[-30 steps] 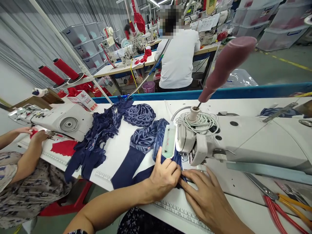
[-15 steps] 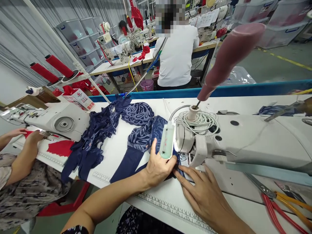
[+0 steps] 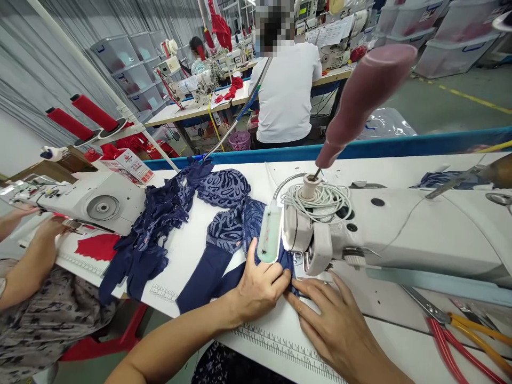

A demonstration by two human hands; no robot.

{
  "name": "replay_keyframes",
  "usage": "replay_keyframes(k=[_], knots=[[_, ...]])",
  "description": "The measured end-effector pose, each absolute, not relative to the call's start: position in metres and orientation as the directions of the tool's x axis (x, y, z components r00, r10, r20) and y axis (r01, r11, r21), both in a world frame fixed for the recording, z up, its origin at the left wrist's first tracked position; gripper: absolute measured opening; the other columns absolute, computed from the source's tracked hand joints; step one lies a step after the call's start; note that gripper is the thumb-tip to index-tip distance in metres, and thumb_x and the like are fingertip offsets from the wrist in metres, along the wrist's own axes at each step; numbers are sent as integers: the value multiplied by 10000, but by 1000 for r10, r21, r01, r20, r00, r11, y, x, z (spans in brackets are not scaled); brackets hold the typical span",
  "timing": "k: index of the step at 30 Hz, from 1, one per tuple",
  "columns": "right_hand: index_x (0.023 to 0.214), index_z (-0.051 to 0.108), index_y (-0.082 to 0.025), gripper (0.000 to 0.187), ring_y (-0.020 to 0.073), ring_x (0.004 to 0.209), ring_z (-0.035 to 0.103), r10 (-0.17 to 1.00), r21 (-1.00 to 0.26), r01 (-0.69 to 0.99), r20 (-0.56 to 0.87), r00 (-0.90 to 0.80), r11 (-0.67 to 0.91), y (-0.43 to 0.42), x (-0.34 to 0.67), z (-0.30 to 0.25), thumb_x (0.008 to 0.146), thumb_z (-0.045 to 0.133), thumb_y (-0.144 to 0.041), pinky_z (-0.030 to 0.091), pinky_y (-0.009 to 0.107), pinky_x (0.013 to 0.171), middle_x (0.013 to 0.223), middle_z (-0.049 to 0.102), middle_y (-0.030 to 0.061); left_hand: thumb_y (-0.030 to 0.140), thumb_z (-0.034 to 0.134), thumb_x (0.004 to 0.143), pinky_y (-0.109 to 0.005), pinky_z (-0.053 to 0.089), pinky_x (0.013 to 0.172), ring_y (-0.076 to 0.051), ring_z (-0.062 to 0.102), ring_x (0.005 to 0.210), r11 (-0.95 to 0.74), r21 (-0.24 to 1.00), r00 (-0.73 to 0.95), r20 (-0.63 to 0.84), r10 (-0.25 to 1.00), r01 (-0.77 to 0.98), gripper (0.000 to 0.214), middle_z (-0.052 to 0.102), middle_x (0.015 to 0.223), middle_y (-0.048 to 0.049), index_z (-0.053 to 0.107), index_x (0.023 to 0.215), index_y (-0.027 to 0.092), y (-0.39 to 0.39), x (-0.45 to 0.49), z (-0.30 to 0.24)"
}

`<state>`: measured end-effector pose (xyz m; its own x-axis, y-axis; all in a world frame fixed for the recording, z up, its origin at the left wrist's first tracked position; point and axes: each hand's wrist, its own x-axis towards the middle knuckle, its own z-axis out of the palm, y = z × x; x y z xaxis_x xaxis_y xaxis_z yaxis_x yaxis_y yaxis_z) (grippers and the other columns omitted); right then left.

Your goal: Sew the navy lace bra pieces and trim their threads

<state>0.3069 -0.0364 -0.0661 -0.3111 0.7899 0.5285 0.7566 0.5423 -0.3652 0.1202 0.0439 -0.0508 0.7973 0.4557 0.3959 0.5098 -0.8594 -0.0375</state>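
Observation:
A navy bra (image 3: 226, 230) with patterned cups and plain navy bands lies left of the white sewing machine (image 3: 384, 226), one part reaching under its needle area. My left hand (image 3: 262, 285) has its fingers curled on the navy fabric just left of the presser foot (image 3: 298, 261). Close by on the right, my right hand (image 3: 330, 320) lies palm down, fingers stretched out, their tips at the fabric's edge. A pale green translucent plate (image 3: 270, 233) hangs from the machine head above my left hand. The fabric under my fingers is mostly hidden.
Red and orange-handled scissors (image 3: 448, 325) lie at right. A pink-handled tool (image 3: 360, 101) stands on the machine beside coiled cord (image 3: 320, 202). At left are a navy garment pile (image 3: 160, 224), a second machine (image 3: 104, 202) and a co-worker's hand (image 3: 50, 234) beside red fabric (image 3: 96, 246).
My left hand has shifted slightly toward me, its fingers still on the navy fabric. My right hand stays nearly in place. The co-worker's hands have moved beside their machine. The view has shifted slightly.

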Motion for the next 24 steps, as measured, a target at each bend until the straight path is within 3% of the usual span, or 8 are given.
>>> replay_keyframes(k=[8, 14, 17, 24], knots=[[1204, 685, -309, 310, 238, 895, 584, 822, -358, 794, 492, -287, 491, -33, 308, -69, 968, 485, -284, 283, 564, 1067, 1221, 649, 63, 85, 373, 958, -449, 545, 825, -171, 579, 770, -895, -98, 822, 448, 352, 436, 262, 626, 789, -39, 631, 950, 135, 58, 126, -50], [1237, 668, -294, 322, 248, 987, 594, 821, -353, 791, 484, -303, 500, -32, 306, -66, 977, 480, -282, 272, 545, 1100, 1280, 624, 62, 82, 430, 896, -599, 452, 963, -184, 573, 744, -818, 74, 743, 379, 552, 571, 214, 620, 797, -38, 631, 914, 153, 47, 128, -47], [1219, 675, -293, 309, 241, 994, 596, 816, -352, 790, 494, -299, 502, -33, 305, -64, 986, 472, -280, 270, 540, 1110, 1229, 650, 45, 117, 466, 901, -571, 421, 1002, -180, 579, 768, -811, 168, 730, 363, 579, 560, 190, 621, 812, -37, 643, 916, 181, 47, 125, -47], [1172, 687, -242, 298, 222, 1036, 600, 770, -315, 778, 557, -312, 543, -35, 305, -64, 977, 463, -223, 243, 501, 1137, 1171, 675, 40, 137, 492, 920, -526, 406, 1020, -171, 596, 811, -819, 232, 748, 333, 574, 525, 198, 638, 859, -35, 664, 986, 210, 47, 121, -49]])
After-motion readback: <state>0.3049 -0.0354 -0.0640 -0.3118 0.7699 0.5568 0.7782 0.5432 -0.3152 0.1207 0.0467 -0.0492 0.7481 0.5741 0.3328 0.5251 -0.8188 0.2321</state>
